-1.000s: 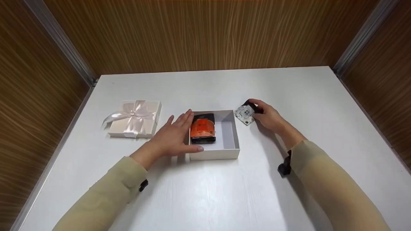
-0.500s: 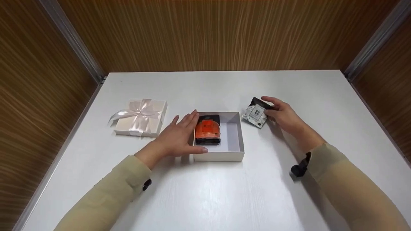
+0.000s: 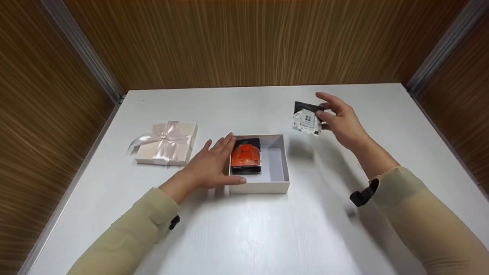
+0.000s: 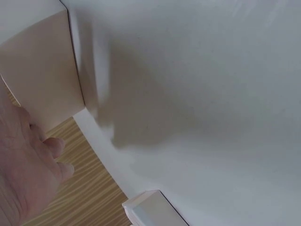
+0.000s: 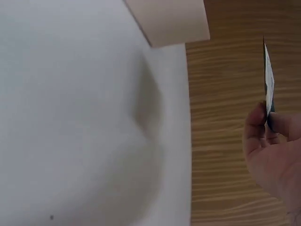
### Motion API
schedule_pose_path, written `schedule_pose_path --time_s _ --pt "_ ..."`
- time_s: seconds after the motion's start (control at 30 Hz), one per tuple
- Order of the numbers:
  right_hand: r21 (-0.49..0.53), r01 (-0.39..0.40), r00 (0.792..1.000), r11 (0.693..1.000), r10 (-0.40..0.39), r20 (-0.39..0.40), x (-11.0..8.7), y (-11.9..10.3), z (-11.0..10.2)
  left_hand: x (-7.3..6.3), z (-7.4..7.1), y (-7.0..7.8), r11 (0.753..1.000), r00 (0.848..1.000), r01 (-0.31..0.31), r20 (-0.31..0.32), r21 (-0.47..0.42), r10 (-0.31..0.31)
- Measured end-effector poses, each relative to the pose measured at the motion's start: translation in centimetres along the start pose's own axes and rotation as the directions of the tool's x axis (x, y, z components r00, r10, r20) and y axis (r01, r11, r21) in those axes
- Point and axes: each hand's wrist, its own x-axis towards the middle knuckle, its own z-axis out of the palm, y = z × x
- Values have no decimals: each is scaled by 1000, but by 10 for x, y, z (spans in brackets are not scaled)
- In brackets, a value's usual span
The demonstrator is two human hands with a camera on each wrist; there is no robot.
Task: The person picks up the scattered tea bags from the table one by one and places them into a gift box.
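Note:
My right hand (image 3: 342, 120) pinches a small flat packet (image 3: 307, 119) by its right edge, held above the table to the right of the box. Its top is black and its lower part white patterned, with a pale label. In the right wrist view the packet (image 5: 268, 77) shows edge-on between thumb and fingers. An open white box (image 3: 259, 187) stands mid-table, with orange-and-black packets (image 3: 246, 156) lying in its left half. My left hand (image 3: 208, 164) rests against the box's left side, fingers straight along it and thumb at the front rim.
Left of the box lies a pale pink box lid (image 3: 147, 149) tied with a satin ribbon bow (image 3: 166, 138). The white table (image 3: 244, 233) ends at a wood-grain back panel (image 3: 244, 46), with similar panels on both sides.
The right hand has lifted the black-and-white packet off the table, from beside the box's right back corner, up and a little to the right. The left hand keeps its place on the box.

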Motion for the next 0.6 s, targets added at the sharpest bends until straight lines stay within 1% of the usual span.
schedule_pose_path --time_s 0.13,0.27,0.37,0.47,0.6 --pt "-69 52 999 996 -52 12 -6 -10 17 -1 1 0 1000 1000 -2 -3 -3 2" --pt "-92 75 997 993 -71 40 -10 -16 34 0 1 -1 1000 1000 -6 -4 -4 6" --pt "-83 70 995 994 -64 72 -11 -19 42 1 3 -1 1000 1000 -4 2 -5 4" --pt "-115 51 994 992 -39 105 -13 -22 49 1 3 0 1000 1000 -1 5 -3 1" --pt "-145 27 987 989 -3 163 -16 -26 57 1 2 1 1000 1000 -4 -3 3 4"
